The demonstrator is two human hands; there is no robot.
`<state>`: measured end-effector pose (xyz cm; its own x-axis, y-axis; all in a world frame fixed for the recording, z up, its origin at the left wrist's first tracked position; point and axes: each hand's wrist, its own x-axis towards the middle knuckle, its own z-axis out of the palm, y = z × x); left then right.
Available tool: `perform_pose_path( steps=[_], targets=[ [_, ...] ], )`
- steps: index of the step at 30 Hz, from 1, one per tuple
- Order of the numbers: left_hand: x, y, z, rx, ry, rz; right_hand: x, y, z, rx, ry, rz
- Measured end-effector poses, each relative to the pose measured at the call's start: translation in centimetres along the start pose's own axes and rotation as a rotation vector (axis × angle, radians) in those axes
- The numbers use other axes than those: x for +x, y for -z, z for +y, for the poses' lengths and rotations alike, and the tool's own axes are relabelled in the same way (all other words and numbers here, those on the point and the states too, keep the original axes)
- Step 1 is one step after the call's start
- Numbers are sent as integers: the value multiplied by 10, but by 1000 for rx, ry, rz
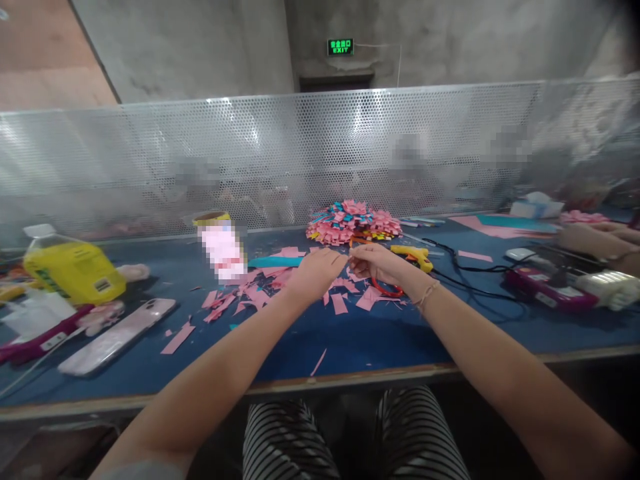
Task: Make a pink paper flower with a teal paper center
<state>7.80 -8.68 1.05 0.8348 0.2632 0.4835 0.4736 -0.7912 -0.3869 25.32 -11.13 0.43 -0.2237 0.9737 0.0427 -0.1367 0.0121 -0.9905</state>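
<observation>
My left hand (323,272) and my right hand (373,261) meet above the middle of the blue table. Both have bent, closed fingers; whatever lies between the fingertips is too small to name, though a bit of pink shows under my right hand. Pink paper scraps (260,297) lie beneath and left of the hands. Just under my right hand are red-handled scissors (387,289), partly covered. A yellow glue gun (414,256) rests to its right. Behind the hands sits a pile of pink, blue and yellow paper pieces (350,223).
At left are a yellow bottle (75,270), a phone (120,333) and a roll (213,219) behind a blurred patch. Black cables and a purple power strip (553,290) lie at right, near another person's arm (610,243). A perforated metal screen (280,153) stands behind.
</observation>
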Motion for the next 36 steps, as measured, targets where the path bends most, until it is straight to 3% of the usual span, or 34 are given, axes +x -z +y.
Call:
perform_pose_path(
  steps=[3, 8, 11, 16, 21, 30, 36],
  targets=[
    [-2, -5, 3, -157, 108, 54, -1, -1, 0, -39, -53, -4],
    [2, -13, 6, -765, 518, 223, 1, -1, 1, -192, 53, 105],
    [2, -18, 4, -1149, 705, 194, 1, -2, 0, -386, 183, 111],
    [0, -20, 6, -1539, 798, 124, 1, -2, 2, -638, 327, 46],
    [0, -19, 7, -1534, 813, 180, 3, -3, 7, -709, 362, 75],
    [-1, -22, 5, -1332, 757, 156, 3, -8, 7, -680, 349, 66],
    [1, -25, 8, -1439, 798, 240, 7, -5, 13, -771, 299, 107]
  ],
)
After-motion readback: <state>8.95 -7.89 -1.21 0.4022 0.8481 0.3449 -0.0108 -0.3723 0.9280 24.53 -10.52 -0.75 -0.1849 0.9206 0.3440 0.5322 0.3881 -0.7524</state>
